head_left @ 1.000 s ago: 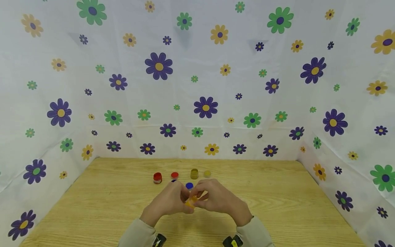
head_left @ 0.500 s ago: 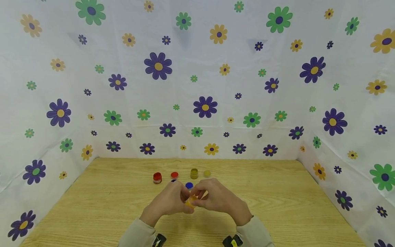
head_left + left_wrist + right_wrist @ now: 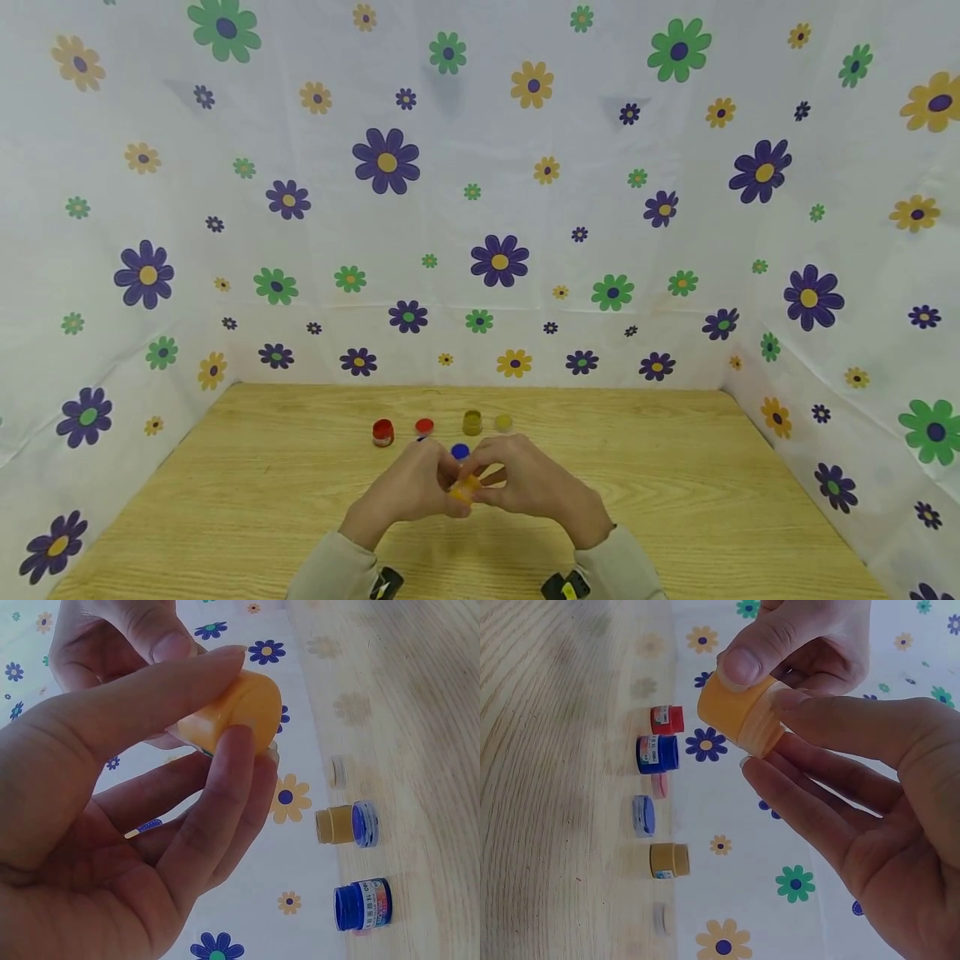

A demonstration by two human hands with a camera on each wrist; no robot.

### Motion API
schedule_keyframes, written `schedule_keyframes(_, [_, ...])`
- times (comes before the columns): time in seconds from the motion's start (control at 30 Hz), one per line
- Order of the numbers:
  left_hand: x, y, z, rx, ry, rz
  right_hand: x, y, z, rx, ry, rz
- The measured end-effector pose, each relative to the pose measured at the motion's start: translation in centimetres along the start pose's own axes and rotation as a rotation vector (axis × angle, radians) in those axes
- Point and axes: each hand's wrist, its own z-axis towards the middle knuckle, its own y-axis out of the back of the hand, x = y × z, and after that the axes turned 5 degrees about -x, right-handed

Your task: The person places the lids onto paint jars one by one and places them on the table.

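Above the table, both hands meet around a small orange-yellow paint jar. My left hand grips the jar body, thumb on one side and fingers on the other; in the right wrist view the body is tilted. My right hand pinches the clear-edged screw lid between thumb and fingertips. The lid sits on the jar's mouth. From the left wrist view, the orange jar base faces the camera, and the lid end is mostly hidden behind the fingers.
Beyond the hands stand an open red jar, an ochre jar and a blue jar. Their loose lids lie nearby: red, blue and pale yellow. A flowered cloth walls the table's back and sides.
The right fingers shift slightly around the lid, while the left hand keeps its grip on the jar in nearly the same place. The jars on the table stay put.
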Motion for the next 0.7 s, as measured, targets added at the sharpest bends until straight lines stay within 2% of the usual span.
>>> schedule_keyframes(0.57, [-0.57, -0.32, -0.15, -0.037, -0.007, 0.037, 0.12, -0.13, -0.14, -0.022, 0.015, -0.083])
schedule_keyframes(0.7, [-0.42, -0.37, -0.16, -0.037, -0.009, 0.046, 0.10, -0.33, -0.09, -0.032, 0.022, -0.064])
